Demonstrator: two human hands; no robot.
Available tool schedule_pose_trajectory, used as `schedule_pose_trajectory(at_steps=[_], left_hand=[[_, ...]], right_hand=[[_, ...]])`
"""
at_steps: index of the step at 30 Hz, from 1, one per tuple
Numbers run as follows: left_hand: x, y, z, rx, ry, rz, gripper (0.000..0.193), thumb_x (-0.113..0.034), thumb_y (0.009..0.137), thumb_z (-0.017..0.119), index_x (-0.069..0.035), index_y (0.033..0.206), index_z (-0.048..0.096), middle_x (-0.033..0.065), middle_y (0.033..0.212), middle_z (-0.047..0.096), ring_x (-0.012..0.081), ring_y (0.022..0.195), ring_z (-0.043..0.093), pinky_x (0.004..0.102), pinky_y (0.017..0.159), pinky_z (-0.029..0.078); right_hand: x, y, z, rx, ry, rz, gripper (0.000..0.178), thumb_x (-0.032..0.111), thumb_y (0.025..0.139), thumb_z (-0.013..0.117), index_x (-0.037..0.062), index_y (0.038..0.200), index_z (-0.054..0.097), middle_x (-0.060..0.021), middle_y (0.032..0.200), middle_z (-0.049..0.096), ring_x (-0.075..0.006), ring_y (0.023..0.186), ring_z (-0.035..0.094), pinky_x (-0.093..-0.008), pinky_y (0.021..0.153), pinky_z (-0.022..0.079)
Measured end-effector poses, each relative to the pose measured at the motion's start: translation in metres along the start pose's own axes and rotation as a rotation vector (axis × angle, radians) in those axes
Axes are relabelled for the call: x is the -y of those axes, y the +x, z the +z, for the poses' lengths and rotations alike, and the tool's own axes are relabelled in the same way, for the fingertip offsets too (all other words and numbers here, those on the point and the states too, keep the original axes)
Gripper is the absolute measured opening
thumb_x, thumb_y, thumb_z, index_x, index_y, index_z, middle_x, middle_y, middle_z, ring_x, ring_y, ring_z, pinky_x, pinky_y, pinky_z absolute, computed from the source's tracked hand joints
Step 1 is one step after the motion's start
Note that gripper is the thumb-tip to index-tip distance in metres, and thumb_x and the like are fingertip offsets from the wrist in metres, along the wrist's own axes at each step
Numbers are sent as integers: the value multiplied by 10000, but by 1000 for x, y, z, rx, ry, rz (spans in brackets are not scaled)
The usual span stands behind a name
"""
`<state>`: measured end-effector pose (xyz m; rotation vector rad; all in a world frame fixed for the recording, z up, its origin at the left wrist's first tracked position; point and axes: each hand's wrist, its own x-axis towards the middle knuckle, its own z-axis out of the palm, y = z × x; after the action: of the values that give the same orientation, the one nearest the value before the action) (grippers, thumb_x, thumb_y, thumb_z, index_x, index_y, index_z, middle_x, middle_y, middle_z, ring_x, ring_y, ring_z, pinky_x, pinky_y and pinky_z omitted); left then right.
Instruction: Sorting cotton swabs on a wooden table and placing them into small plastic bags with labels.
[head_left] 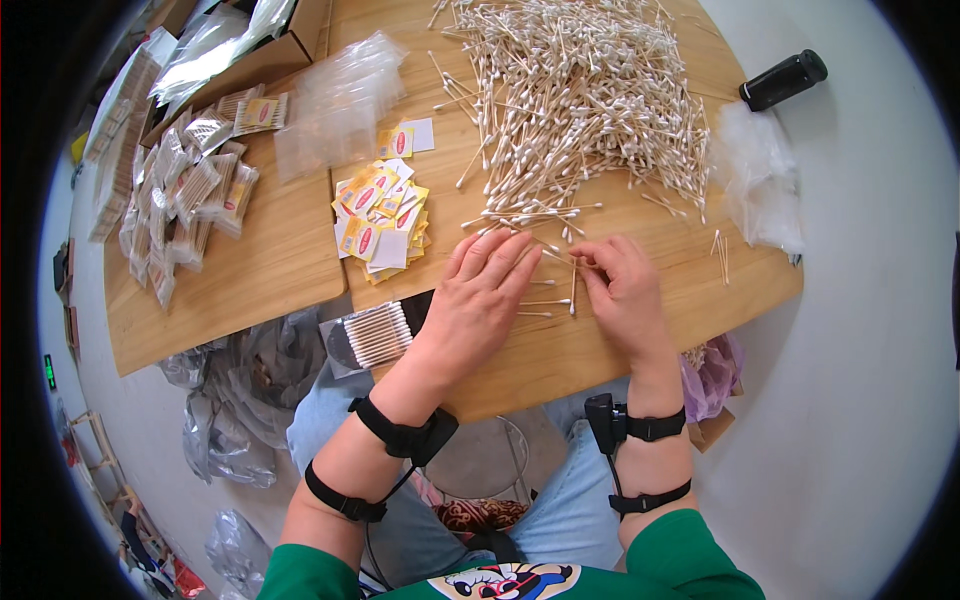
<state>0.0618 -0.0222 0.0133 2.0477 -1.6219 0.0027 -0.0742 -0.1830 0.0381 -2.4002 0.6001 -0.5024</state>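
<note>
A large heap of cotton swabs (580,100) with wooden sticks and white tips covers the far middle of the wooden table. At its near edge my left hand (482,290) lies flat, palm down, its outstretched fingers over a few loose swabs. Just right of it, my right hand (625,290) has its thumb and index finger pinched at a cotton swab (573,287); its other fingers are curled. Beside my left wrist, a neat row of swabs (378,334) lies in a clear plastic bag at the table's front edge.
Yellow-and-white cards (385,215) are piled left of my left hand. Behind them lie clear empty bags (345,105). Filled swab packets (185,190) and a cardboard box (290,55) occupy the far left. At right are a black cylinder (785,80), plastic film (755,175) and stray swabs (722,258).
</note>
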Motion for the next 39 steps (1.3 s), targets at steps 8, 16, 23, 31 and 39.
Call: schedule_pose_trajectory(at_steps=[8, 16, 23, 31, 39], left_hand=[[4, 0, -2, 22, 79, 34, 417, -124, 830, 648, -76, 1244, 619, 52, 1382, 552, 259, 1322, 461, 460, 1161, 294], [3, -3, -9, 2, -9, 106, 341, -117, 811, 672, -78, 1150, 659, 29, 1167, 597, 230, 1208, 516, 434, 1114, 357], [0, -11, -17, 57, -128, 95, 369, -73, 772, 681, -65, 1140, 659, 47, 1133, 621, 257, 1149, 552, 418, 1036, 428], [9, -15, -17, -66, -191, -49, 358, 22, 763, 646, -61, 1111, 671, 89, 1049, 675, 303, 1019, 613, 415, 897, 487], [11, -10, -19, -174, -235, -114, 284, 2, 815, 664, -59, 1092, 674, 104, 1001, 672, 310, 942, 620, 405, 832, 495]], right_hand=[[-1, -4, -15, 19, -6, 108, 136, 11, 741, 721, 49, 859, 665, -93, 863, 580, -292, 874, 587, -399, 747, 485], [-21, -10, -30, 56, -42, 129, 127, 34, 740, 738, 25, 818, 639, -100, 833, 574, -286, 841, 578, -383, 728, 468], [-12, -7, -27, 37, -32, 139, 107, 34, 759, 721, 28, 827, 639, -111, 822, 592, -297, 812, 592, -390, 725, 478], [-17, -7, -22, 20, -101, 107, 104, 67, 772, 723, 42, 831, 641, -110, 826, 599, -305, 808, 592, -403, 713, 479], [8, 2, 8, 71, -60, -39, 83, 100, 789, 717, 67, 824, 649, -91, 823, 604, -297, 822, 604, -415, 702, 487]])
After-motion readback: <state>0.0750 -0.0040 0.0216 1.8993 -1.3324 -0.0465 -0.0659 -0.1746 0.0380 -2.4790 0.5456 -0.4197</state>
